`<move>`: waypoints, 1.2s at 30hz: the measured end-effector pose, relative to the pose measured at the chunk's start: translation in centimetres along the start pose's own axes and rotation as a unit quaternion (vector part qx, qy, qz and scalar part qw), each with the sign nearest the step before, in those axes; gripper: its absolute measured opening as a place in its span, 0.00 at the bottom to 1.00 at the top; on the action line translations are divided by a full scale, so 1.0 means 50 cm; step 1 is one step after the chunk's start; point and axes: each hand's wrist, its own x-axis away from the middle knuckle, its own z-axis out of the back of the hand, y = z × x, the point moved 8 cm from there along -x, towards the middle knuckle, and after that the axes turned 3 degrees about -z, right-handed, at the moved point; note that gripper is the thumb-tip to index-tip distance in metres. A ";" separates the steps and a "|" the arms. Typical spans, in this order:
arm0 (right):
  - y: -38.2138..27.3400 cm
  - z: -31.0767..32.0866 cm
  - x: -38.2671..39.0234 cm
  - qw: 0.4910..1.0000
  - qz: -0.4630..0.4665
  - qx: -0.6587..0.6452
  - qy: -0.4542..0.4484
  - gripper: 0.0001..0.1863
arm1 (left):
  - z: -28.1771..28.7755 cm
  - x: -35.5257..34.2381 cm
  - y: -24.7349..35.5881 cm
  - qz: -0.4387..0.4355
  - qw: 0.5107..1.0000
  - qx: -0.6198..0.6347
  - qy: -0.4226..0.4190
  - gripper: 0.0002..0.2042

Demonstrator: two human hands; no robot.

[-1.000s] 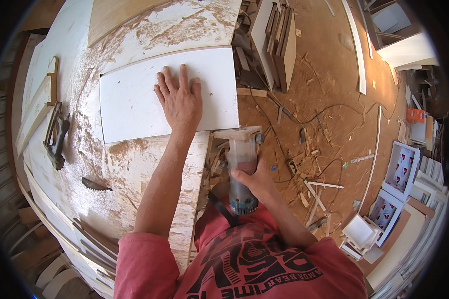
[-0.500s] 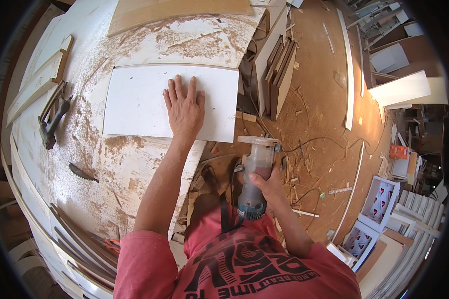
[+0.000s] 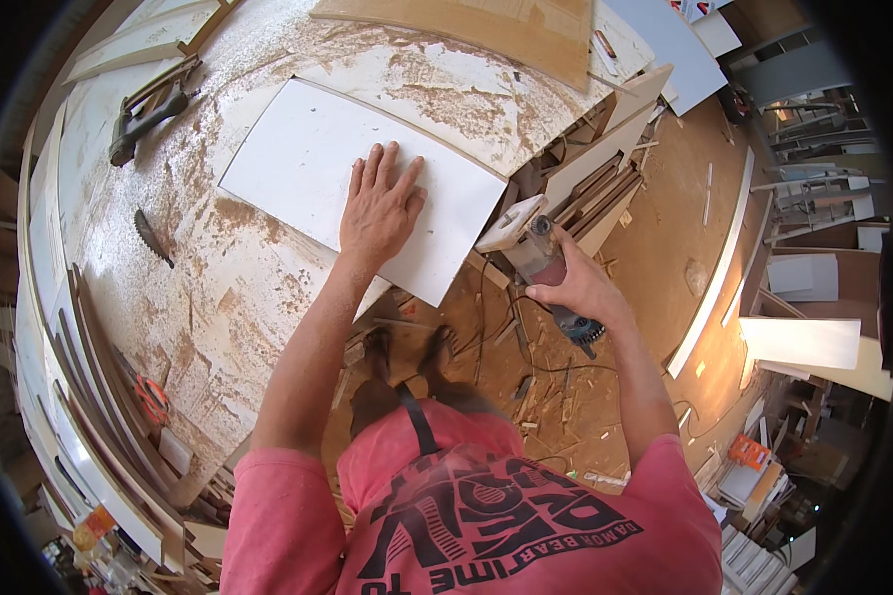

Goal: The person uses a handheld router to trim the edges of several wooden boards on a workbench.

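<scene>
My left hand rests open, fingers spread, on a white rectangular board lying on the dusty, stained worktable. My right hand grips a handheld trim router, tilted with its pale square base beside the board's right end; whether the base touches the board I cannot tell. A dark pistol-grip tool lies at the upper left of the table, with a curved black toothed piece below it. A red-handled tool lies near the lower left.
A plywood sheet lies on the far table. Leaning panels stand beside the table's right edge. Scraps and cables litter the brown floor around my feet. Stacked offcuts line the right side; long strips run along the table's left.
My view has swung round to the right. The router is raised and tilted, its base nearer the board's right end. My left hand still lies on the board.
</scene>
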 end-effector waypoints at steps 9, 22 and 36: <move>-0.023 0.011 -0.068 0.988 0.071 0.095 -0.095 0.57 | 0.001 0.001 0.001 0.023 1.000 -0.007 -0.006 0.22; -0.044 -0.089 -0.007 0.980 0.061 0.134 -0.130 0.57 | -0.009 -0.001 -0.003 0.037 0.999 -0.029 0.002 0.22; -0.056 -0.172 0.061 0.974 0.067 0.151 -0.153 0.57 | -0.007 -0.001 -0.003 0.041 0.999 -0.015 0.001 0.22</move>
